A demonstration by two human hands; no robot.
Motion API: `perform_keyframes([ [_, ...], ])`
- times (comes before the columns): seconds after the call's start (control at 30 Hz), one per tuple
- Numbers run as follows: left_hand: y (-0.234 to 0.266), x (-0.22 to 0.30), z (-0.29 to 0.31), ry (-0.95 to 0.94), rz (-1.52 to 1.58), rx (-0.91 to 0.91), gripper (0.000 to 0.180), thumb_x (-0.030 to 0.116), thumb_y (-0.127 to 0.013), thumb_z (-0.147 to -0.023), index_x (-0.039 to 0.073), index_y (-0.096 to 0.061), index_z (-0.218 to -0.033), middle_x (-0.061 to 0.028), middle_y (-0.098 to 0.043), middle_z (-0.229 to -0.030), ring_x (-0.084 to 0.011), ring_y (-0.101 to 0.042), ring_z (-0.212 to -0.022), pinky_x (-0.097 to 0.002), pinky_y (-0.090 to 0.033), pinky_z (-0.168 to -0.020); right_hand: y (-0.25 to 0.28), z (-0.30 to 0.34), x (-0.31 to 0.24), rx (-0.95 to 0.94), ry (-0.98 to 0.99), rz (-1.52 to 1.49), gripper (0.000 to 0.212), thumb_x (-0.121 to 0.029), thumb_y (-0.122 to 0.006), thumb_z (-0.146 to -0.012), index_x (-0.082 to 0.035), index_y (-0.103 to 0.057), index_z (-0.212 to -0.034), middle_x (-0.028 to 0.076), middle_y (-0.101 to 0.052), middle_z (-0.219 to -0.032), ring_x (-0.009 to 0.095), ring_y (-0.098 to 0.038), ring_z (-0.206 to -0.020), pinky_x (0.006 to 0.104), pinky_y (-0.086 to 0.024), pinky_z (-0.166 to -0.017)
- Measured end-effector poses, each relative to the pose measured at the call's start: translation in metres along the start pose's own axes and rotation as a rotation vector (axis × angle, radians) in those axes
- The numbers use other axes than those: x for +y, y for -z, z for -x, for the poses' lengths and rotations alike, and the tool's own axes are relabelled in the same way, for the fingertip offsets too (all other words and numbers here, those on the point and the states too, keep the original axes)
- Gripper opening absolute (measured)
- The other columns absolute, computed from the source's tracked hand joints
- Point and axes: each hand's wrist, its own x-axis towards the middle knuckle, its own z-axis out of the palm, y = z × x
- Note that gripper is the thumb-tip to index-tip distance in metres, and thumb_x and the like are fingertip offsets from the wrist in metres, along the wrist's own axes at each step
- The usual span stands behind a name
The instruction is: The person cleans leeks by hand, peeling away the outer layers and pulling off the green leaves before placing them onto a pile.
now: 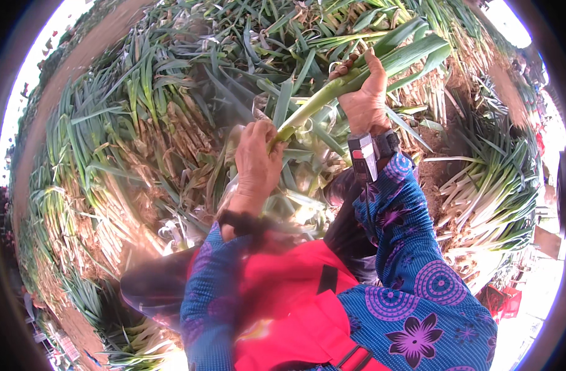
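Note:
A thick leek (317, 102) lies slantwise across the middle, its pale lower stalk toward the left and its broad green leaves spreading to the upper right. My right hand (366, 99) is closed round the upper stalk just below the leaves, thumb pointing up. At the stalk's lower end, my left hand (257, 157) has its fingers pinched together on the leek; the very tip is hidden behind them. Beneath both hands lies a heap of loose leaves and pale peeled layers (304, 157).
Stacked leeks (97, 204) with brown roots and dry leaves rise on the left. More bundled leeks (487, 191) with white stalks lie on the right. Cut green leaves (233, 37) cover the far side. A red basket (510, 303) stands at the lower right.

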Motion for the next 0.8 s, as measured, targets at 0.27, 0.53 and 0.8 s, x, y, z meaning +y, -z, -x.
perform_keyframes([
  [0.27,-0.014,-0.004,0.007,-0.116,-0.138,0.005,0.021,0.001,-0.067,-0.072,0.005,-0.051,-0.084,-0.0110,-0.054,-0.081,-0.0313,-0.056,-0.079,-0.0408,-0.045,-0.069,0.004,-0.002,0.013,0.069,0.027,0.066,0.024,-0.035,-0.067,-0.084,-0.014,-0.054,-0.084,0.000,-0.052,-0.068,0.017,-0.049,-0.058,0.0360,-0.042,-0.058],
  [0.53,-0.001,0.003,0.025,-0.454,-0.308,-0.004,0.012,0.002,-0.059,-0.074,0.007,-0.054,-0.084,-0.0100,-0.052,-0.082,-0.0301,-0.054,-0.082,-0.0410,-0.045,-0.072,0.032,-0.015,0.027,0.207,0.058,0.092,0.029,-0.041,-0.066,-0.084,-0.016,-0.052,-0.087,0.000,-0.049,-0.069,0.018,-0.046,-0.058,0.0381,-0.042,-0.058],
  [0.8,-0.006,0.013,0.049,-0.616,-0.417,-0.109,0.012,0.006,-0.059,-0.072,0.008,-0.054,-0.083,-0.0085,-0.052,-0.082,-0.0276,-0.055,-0.084,-0.0404,-0.046,-0.076,0.039,-0.021,0.039,0.397,0.009,0.091,0.035,-0.039,-0.068,-0.080,-0.014,-0.044,-0.074,-0.001,-0.043,-0.062,0.018,-0.044,-0.053,0.0401,-0.046,-0.059],
])
